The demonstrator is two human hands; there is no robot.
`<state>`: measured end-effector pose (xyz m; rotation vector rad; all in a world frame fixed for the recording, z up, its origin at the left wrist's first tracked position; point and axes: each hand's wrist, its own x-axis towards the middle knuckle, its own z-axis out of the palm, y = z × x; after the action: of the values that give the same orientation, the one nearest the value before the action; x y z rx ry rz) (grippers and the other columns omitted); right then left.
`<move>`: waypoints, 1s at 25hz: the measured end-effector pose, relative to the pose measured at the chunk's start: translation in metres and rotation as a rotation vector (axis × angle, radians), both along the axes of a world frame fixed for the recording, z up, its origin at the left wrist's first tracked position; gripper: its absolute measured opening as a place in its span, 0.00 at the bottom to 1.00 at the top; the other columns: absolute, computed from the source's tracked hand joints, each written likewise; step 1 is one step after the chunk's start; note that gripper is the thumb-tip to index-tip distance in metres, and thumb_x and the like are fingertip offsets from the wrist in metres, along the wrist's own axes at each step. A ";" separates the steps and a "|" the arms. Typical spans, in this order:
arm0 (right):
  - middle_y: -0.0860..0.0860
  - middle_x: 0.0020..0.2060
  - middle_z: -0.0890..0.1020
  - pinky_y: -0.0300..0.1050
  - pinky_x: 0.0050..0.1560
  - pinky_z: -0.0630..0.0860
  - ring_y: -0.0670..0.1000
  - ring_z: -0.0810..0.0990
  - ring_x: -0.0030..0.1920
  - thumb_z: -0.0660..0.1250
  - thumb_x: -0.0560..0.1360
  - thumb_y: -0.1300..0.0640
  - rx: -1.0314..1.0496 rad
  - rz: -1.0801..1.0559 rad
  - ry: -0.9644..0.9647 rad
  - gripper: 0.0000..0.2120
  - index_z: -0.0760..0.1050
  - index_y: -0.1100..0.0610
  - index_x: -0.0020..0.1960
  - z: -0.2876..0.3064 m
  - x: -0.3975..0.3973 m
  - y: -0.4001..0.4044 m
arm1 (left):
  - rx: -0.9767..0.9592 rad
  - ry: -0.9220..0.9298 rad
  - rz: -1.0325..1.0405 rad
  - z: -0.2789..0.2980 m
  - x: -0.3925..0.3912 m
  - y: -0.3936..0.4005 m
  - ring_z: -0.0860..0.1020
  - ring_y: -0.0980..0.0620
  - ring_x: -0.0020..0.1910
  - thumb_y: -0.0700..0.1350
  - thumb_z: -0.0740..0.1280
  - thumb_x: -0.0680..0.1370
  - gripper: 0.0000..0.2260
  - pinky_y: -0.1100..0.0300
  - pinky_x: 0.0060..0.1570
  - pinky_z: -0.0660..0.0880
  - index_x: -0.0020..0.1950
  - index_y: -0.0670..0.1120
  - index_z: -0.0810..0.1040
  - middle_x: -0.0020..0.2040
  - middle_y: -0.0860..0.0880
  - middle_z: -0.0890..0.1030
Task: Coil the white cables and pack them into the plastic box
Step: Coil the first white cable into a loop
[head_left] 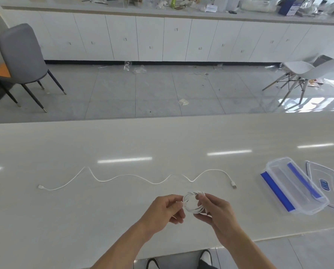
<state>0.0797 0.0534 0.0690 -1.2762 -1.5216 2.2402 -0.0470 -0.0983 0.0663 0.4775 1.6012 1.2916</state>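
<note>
A coiled white cable [191,203] is held above the table near its front edge, gripped between my left hand [165,208] on its left side and my right hand [213,209] on its right side. A second white cable [135,177] lies uncoiled in a wavy line across the table beyond my hands, with a small plug at its left end and a USB plug at its right end. The clear plastic box [296,187] with blue side clips stands open at the right. Its clear lid [325,183] lies flat just right of it.
The glossy white table [84,220] ends close to my body, with my shoes showing below its edge. Beyond the table's far edge are a tiled floor, a grey chair [22,59] at the left and a white chair [306,72] at the right.
</note>
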 end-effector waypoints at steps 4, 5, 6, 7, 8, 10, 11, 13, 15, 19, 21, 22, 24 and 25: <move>0.61 0.49 0.83 0.50 0.49 0.82 0.57 0.82 0.50 0.67 0.80 0.58 -0.143 0.003 -0.010 0.11 0.83 0.65 0.55 -0.011 0.019 0.040 | -0.038 -0.052 -0.013 -0.011 0.011 0.043 0.80 0.54 0.50 0.40 0.64 0.83 0.10 0.57 0.48 0.82 0.58 0.46 0.83 0.50 0.45 0.83; 0.60 0.48 0.84 0.51 0.51 0.82 0.56 0.82 0.50 0.67 0.80 0.59 -0.161 0.009 -0.014 0.11 0.83 0.65 0.56 -0.014 0.025 0.053 | -0.043 -0.063 -0.013 -0.014 0.016 0.057 0.82 0.53 0.50 0.39 0.64 0.83 0.10 0.56 0.49 0.83 0.58 0.44 0.83 0.53 0.43 0.84; 0.59 0.46 0.84 0.52 0.53 0.82 0.56 0.82 0.49 0.66 0.81 0.60 -0.166 0.027 -0.015 0.12 0.82 0.67 0.57 -0.017 0.033 0.068 | -0.054 -0.073 -0.007 -0.018 0.023 0.072 0.82 0.53 0.48 0.39 0.64 0.82 0.10 0.56 0.49 0.83 0.58 0.43 0.83 0.53 0.43 0.85; 0.58 0.45 0.84 0.53 0.55 0.81 0.55 0.82 0.48 0.65 0.81 0.61 -0.158 0.065 -0.016 0.11 0.81 0.67 0.58 -0.019 0.042 0.084 | -0.073 -0.077 0.010 -0.022 0.030 0.087 0.83 0.53 0.46 0.38 0.64 0.82 0.10 0.57 0.48 0.83 0.57 0.42 0.84 0.52 0.42 0.85; 0.58 0.45 0.84 0.53 0.57 0.80 0.54 0.81 0.48 0.64 0.81 0.63 -0.131 0.113 -0.026 0.11 0.81 0.66 0.58 -0.022 0.052 0.098 | -0.093 -0.072 0.035 -0.028 0.039 0.102 0.83 0.53 0.43 0.37 0.64 0.82 0.09 0.58 0.47 0.83 0.56 0.41 0.84 0.49 0.43 0.85; 0.59 0.46 0.85 0.49 0.55 0.80 0.52 0.81 0.47 0.64 0.81 0.65 -0.034 0.173 -0.094 0.10 0.83 0.63 0.56 -0.030 0.069 0.126 | -0.126 -0.061 0.094 -0.042 0.054 0.131 0.83 0.53 0.39 0.36 0.66 0.80 0.07 0.59 0.45 0.82 0.55 0.40 0.83 0.45 0.44 0.84; 0.59 0.45 0.85 0.47 0.51 0.79 0.52 0.80 0.45 0.65 0.80 0.65 0.017 0.173 -0.149 0.09 0.84 0.63 0.54 -0.034 0.075 0.137 | -0.142 -0.059 0.123 -0.048 0.060 0.144 0.83 0.52 0.38 0.36 0.67 0.79 0.06 0.59 0.44 0.82 0.55 0.40 0.82 0.44 0.42 0.84; 0.58 0.40 0.83 0.43 0.42 0.76 0.53 0.78 0.40 0.67 0.78 0.67 0.104 0.138 -0.254 0.08 0.85 0.62 0.48 -0.045 0.090 0.163 | -0.172 -0.045 0.162 -0.059 0.077 0.173 0.83 0.51 0.37 0.36 0.70 0.78 0.04 0.60 0.41 0.82 0.52 0.41 0.80 0.43 0.40 0.85; 0.59 0.36 0.85 0.45 0.40 0.77 0.53 0.78 0.37 0.69 0.76 0.66 0.171 0.113 -0.325 0.08 0.86 0.57 0.44 -0.057 0.100 0.187 | -0.215 0.003 0.164 -0.070 0.093 0.199 0.84 0.51 0.36 0.37 0.70 0.77 0.02 0.61 0.40 0.82 0.48 0.41 0.80 0.42 0.41 0.85; 0.51 0.39 0.87 0.49 0.46 0.83 0.54 0.84 0.41 0.71 0.76 0.59 0.303 0.137 -0.432 0.06 0.85 0.50 0.46 -0.084 0.111 0.218 | -0.328 0.089 0.163 -0.087 0.113 0.241 0.83 0.52 0.33 0.35 0.71 0.76 0.02 0.64 0.38 0.81 0.45 0.42 0.80 0.41 0.42 0.85; 0.49 0.40 0.86 0.50 0.47 0.84 0.51 0.83 0.41 0.71 0.76 0.59 0.328 0.149 -0.455 0.05 0.85 0.51 0.48 -0.096 0.115 0.230 | -0.385 0.113 0.182 -0.092 0.120 0.257 0.84 0.51 0.34 0.35 0.71 0.76 0.02 0.64 0.36 0.81 0.45 0.41 0.81 0.43 0.40 0.85; 0.49 0.39 0.86 0.50 0.46 0.83 0.50 0.82 0.40 0.71 0.76 0.59 0.344 0.158 -0.473 0.05 0.85 0.51 0.48 -0.101 0.116 0.234 | -0.415 0.151 0.187 -0.094 0.123 0.263 0.85 0.49 0.36 0.36 0.71 0.75 0.01 0.61 0.39 0.82 0.45 0.40 0.82 0.44 0.40 0.86; 0.49 0.37 0.86 0.47 0.41 0.82 0.49 0.82 0.37 0.71 0.76 0.59 0.385 0.195 -0.523 0.05 0.85 0.52 0.48 -0.109 0.118 0.237 | -0.479 0.294 0.144 -0.099 0.128 0.269 0.86 0.47 0.42 0.38 0.72 0.74 0.02 0.56 0.47 0.83 0.46 0.42 0.84 0.44 0.42 0.87; 0.48 0.37 0.86 0.45 0.40 0.81 0.48 0.82 0.36 0.71 0.76 0.58 0.408 0.213 -0.543 0.05 0.85 0.52 0.48 -0.111 0.118 0.237 | -0.503 0.359 0.113 -0.101 0.131 0.271 0.86 0.48 0.44 0.39 0.72 0.74 0.03 0.56 0.49 0.82 0.46 0.43 0.85 0.43 0.44 0.88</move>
<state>0.1980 0.2903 -0.0418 -1.7280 -2.2457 1.6083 0.0838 0.1724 -0.0344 0.3140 2.1981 0.8609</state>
